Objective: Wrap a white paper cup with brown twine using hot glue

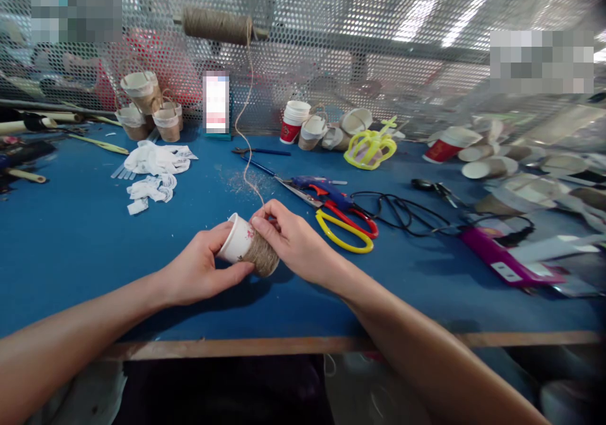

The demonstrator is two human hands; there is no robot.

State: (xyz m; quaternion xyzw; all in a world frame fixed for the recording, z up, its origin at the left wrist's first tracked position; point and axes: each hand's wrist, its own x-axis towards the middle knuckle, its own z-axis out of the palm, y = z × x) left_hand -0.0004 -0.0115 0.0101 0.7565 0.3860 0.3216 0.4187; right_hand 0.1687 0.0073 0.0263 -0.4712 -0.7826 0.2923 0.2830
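Note:
A white paper cup (238, 240) with a small pink flower print lies tilted between my hands, its mouth toward the left. Brown twine is wound around its lower half (263, 256). My left hand (211, 264) is closed around the cup, fingers at the rim and thumb along the near side. Over the far side, my right hand (283, 235) pinches the twine (253, 185) against the cup wall. From there the strand rises slackly to a twine spool (215, 26) on a rod at the mesh panel.
Right of the cup lie scissors (348, 235), a blue glue gun (322, 188) with a black cord, and a purple power strip (506, 257). Twine-wrapped cups (168, 122), white scraps (154, 160), pliers (260, 151) and a yellow basket-like piece (370, 150) stand or lie farther back. The wooden table edge (227, 348) is nearest.

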